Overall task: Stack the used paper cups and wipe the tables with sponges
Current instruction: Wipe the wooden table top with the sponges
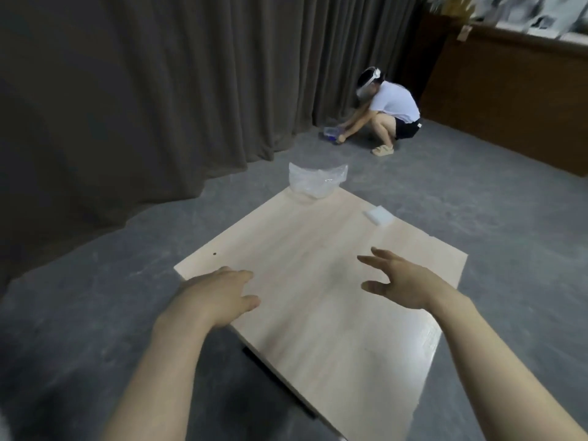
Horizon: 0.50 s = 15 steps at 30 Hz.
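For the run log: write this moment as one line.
left hand: open, empty, at table edge | right hand: open, empty, over table | white sponge: untouched, far right edge | plastic bag: far corner | cups: none seen

A person [390,111] crouches beside the curtain [159,90].

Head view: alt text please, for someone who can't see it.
Both bare hands, left hand and right hand, hover open over a light wooden table holding a white rectangular sponge and a crumpled clear plastic bag.
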Each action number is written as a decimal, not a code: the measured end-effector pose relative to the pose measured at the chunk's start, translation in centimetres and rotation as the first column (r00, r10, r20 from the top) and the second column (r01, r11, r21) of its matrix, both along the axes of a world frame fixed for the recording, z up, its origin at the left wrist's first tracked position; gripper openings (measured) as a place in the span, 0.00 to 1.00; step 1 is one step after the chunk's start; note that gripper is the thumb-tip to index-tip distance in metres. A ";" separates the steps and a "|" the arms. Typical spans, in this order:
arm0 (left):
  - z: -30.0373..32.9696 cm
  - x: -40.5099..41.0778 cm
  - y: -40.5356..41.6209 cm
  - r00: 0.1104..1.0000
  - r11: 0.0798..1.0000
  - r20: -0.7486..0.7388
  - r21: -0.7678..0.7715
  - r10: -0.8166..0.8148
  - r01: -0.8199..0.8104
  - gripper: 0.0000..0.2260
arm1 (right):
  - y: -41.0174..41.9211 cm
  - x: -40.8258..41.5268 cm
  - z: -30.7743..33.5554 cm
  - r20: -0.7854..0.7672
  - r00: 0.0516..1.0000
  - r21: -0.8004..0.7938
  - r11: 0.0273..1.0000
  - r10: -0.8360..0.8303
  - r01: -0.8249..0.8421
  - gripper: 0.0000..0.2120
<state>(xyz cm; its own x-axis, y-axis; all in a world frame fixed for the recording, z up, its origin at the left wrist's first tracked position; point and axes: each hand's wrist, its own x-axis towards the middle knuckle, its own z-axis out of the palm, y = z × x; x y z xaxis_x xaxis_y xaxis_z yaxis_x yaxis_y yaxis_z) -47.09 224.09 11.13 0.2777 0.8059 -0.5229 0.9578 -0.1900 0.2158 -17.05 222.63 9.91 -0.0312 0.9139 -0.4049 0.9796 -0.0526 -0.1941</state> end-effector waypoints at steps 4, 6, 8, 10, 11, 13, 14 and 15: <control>-1.4 0.4 7.5 0.995 0.997 -0.063 -0.030 -0.078 0.076 0.29 | 5.2 0.3 -1.7 0.011 0.999 -0.007 1.000 -0.030 0.030 0.29; -2.6 1.3 12.5 0.989 0.993 -0.088 0.003 -0.119 0.120 0.28 | 8.0 0.6 -2.7 0.026 0.997 -0.012 0.997 -0.076 0.076 0.30; -3.7 2.7 17.7 0.981 0.983 -0.086 0.057 -0.171 0.176 0.27 | 11.0 1.2 -4.0 0.032 0.990 0.004 0.991 -0.134 0.134 0.31; -4.4 4.8 22.5 0.968 0.960 -0.072 0.129 -0.241 0.249 0.28 | 13.9 2.0 -5.4 0.053 0.978 0.027 0.980 -0.200 0.199 0.33; -4.7 5.9 24.7 0.958 0.942 -0.064 0.173 -0.281 0.288 0.29 | 15.4 2.4 -6.2 0.065 0.969 0.036 0.971 -0.237 0.235 0.33; -5.4 8.2 29.1 0.933 0.896 -0.031 0.270 -0.358 0.353 0.30 | 18.1 3.3 -7.9 0.084 0.950 0.036 0.953 -0.302 0.300 0.34; -5.8 9.4 31.4 0.918 0.871 -0.018 0.309 -0.396 0.382 0.31 | 19.4 3.9 -8.8 0.096 0.939 0.026 0.944 -0.331 0.330 0.35; -6.5 10.5 33.6 0.902 0.846 -0.015 0.339 -0.432 0.411 0.31 | 20.7 4.6 -9.7 0.112 0.928 0.016 0.934 -0.355 0.356 0.35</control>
<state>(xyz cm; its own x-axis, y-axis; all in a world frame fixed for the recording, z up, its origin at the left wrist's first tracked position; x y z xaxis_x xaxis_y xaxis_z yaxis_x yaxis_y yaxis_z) -36.56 257.69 4.63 0.6513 0.7252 -0.2234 0.7569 -0.6416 0.1241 -12.45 243.30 0.17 0.3407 0.8550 -0.3909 0.9118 -0.4019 -0.0843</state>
